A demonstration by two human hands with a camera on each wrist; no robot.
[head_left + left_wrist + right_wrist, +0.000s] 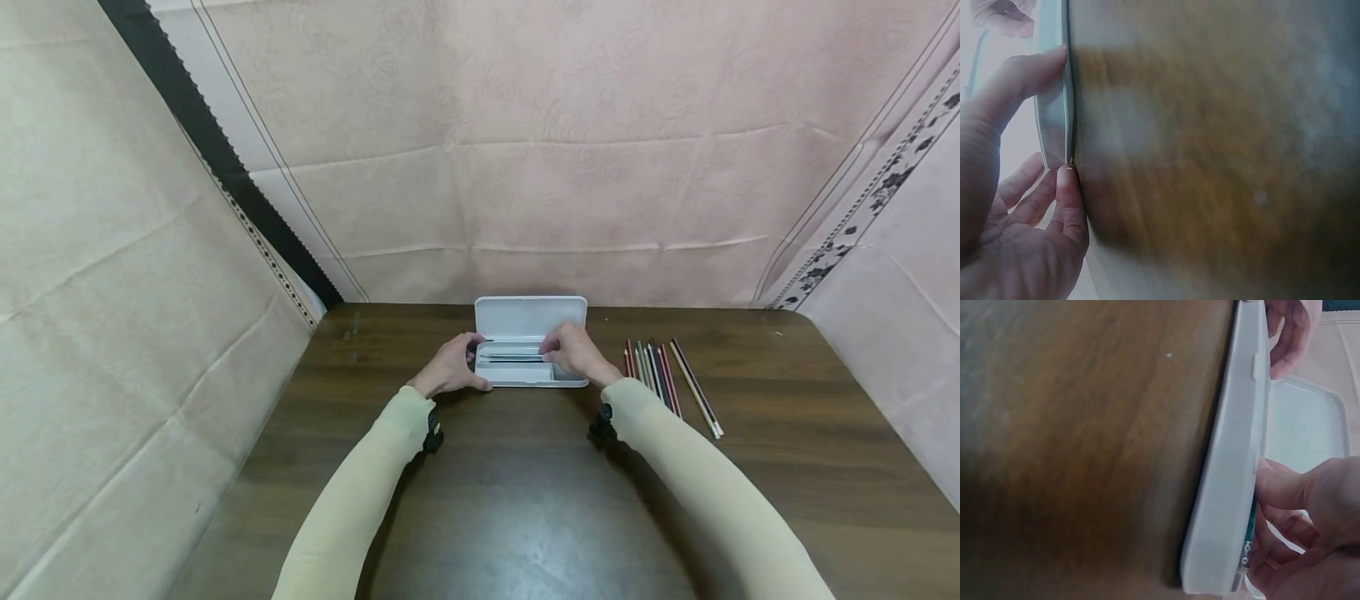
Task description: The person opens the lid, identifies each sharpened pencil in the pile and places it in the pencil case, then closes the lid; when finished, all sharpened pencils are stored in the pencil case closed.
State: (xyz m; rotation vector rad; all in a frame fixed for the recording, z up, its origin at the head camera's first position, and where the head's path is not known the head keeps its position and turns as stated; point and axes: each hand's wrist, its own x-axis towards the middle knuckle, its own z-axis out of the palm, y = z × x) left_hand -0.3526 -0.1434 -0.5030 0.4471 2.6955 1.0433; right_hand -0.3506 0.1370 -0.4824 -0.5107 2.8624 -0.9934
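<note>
A white pencil case [517, 385] lies open on the table, its lid [529, 312] tipped up at the back. Several pencils [510, 360] lie lengthwise inside it. My left hand [452, 365] grips the left end of the case, with the thumb on the front edge and fingers around the side. Over the right part of the case is my right hand [576, 350], its thumb and fingers pinching a dark green pencil [1252, 522] with a silvery end. In the right wrist view that pencil lies along the case's front rim, partly hidden by the fingers.
Right of the case, several coloured pencils [652, 371] lie side by side on the brown wooden table [517, 500], partly behind my right sleeve. A few paler ones [697, 390] lie slightly apart. Pale cloth [562, 192] hangs behind the table's far edge.
</note>
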